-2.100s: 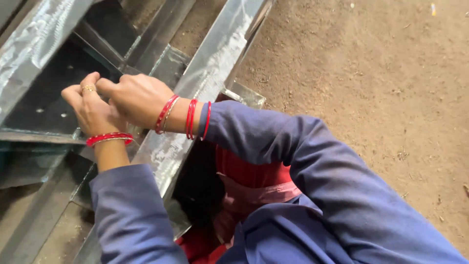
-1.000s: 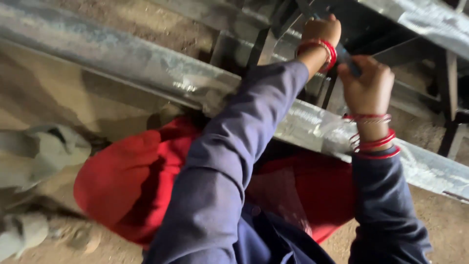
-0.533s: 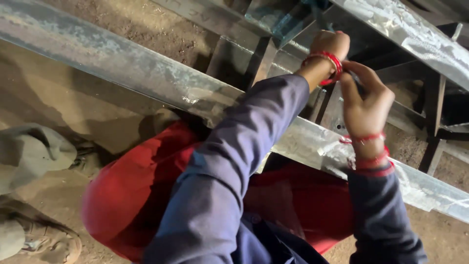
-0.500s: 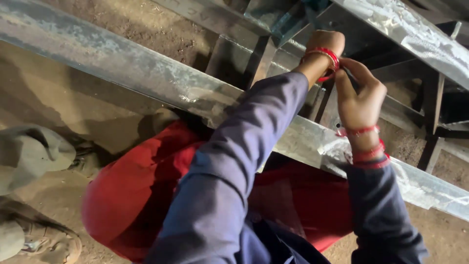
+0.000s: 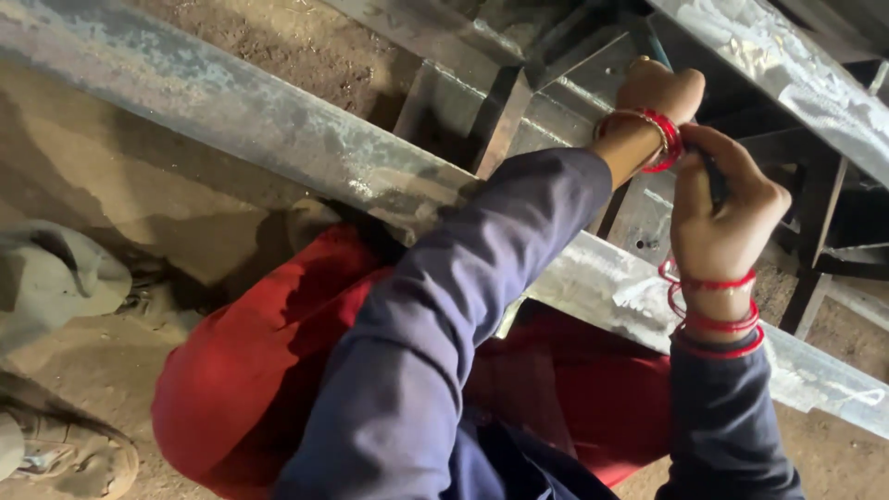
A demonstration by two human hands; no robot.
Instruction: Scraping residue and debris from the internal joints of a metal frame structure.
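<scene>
The left hand (image 5: 659, 91) is curling closed against the dull, scuffed grey metal frame (image 5: 593, 93), the right hand (image 5: 722, 218) is pinching a small dark object (image 5: 715, 181) just beside it, and a long angle-iron rail (image 5: 278, 120) is crossing beneath both forearms above bare dirt.

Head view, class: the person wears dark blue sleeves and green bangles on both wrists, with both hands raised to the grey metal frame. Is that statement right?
Not quite. The head view shows red bangles, not green, on both wrists. The rest holds: dark blue sleeves, and the left hand and right hand are both raised to the grey metal frame.
</scene>
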